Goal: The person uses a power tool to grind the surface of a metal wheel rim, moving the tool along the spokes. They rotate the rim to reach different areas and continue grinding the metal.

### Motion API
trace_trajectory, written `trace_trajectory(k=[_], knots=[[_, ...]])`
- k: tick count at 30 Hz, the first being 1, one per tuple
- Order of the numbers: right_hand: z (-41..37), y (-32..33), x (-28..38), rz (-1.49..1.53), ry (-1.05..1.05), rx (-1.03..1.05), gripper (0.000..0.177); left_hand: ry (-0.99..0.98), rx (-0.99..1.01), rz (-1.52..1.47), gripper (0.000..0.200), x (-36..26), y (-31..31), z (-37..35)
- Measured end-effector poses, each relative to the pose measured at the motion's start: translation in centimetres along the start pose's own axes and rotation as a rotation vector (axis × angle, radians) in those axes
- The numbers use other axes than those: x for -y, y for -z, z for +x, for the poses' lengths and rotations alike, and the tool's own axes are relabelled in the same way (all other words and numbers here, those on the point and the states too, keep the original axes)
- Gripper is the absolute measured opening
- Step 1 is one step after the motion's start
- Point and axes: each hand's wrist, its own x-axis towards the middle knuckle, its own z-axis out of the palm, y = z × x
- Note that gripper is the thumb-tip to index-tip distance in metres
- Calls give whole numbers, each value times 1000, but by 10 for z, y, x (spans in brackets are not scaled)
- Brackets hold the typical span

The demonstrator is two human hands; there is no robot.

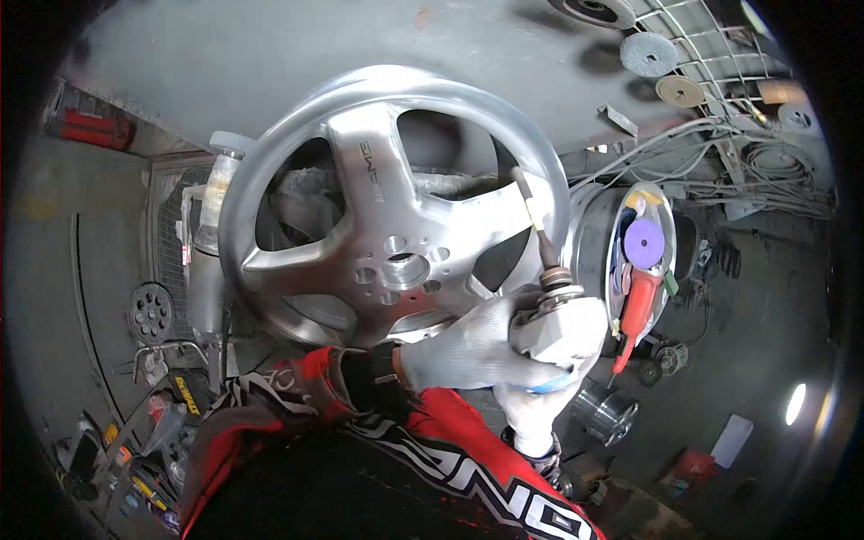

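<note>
A bare silver alloy wheel (310, 270) with broad spokes and "AMG" lettering stands face-on in front of me. Both my hands, in whitish work gloves, are wrapped round a die grinder (558, 286) at the wheel's lower right. My left hand (463, 349) reaches across from the left and closes about the tool near its collar. Lower down, my right hand (535, 409) grips the body, which the gloves largely hide. A slim shaft with a narrow pale tip (526, 193) points up from the collar and overlaps the right-hand spoke and the opening beside it.
To the right, a second wheel rim (666, 211) holds a red power tool (637, 301) with a purple disc (644, 242). Polishing discs (649, 55) hang on a wire rack at upper right, above coiled cables (778, 166). Assorted tools (148, 490) lie at lower left.
</note>
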Motion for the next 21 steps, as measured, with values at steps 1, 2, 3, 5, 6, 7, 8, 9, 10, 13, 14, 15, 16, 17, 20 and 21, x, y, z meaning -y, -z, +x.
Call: trace_trajectory(k=[1,2,3,5,6,7,8,9,10,13,14,15,16,17,20,21], knots=[[-2,2,0,2,0,-11,118,-31,-5,-37,58,-4,-5,2],[-2,6,-2,-49,15,-27,128,-35,-11,13,54,-11,-11,0],[-4,7,-1,-101,28,-44,137,-28,0,18,54,-12,-11,-1],[-10,5,8,-140,-6,-74,130,109,-1,33,60,-15,-10,-5],[-13,5,5,-18,-97,-74,126,133,-24,213,55,-10,-5,-12],[-16,4,4,106,-188,-72,122,138,-15,220,55,-7,-2,-16],[-21,2,4,199,-189,-74,115,161,5,228,54,-5,0,-20],[-26,-1,4,205,-191,-84,115,186,25,237,52,-3,4,-25],[-32,-4,2,293,-208,-121,115,57,102,466,46,1,10,-32],[-43,-8,-10,413,-63,-185,103,-650,186,1110,42,2,24,-36],[-44,-6,-13,384,-30,-239,98,-596,224,1184,41,-1,26,-38],[-42,-7,-9,355,7,-294,93,-376,190,842,44,-2,22,-36],[-39,-9,-4,386,19,-332,85,-254,193,687,45,-7,21,-36],[-35,-10,2,441,39,-323,81,-130,192,532,46,-13,20,-36],[-52,-2,-17,928,-179,-353,74,-116,269,520,46,-12,24,-26],[-52,-6,-12,917,-181,-333,70,-120,273,586,46,-12,24,-22]])
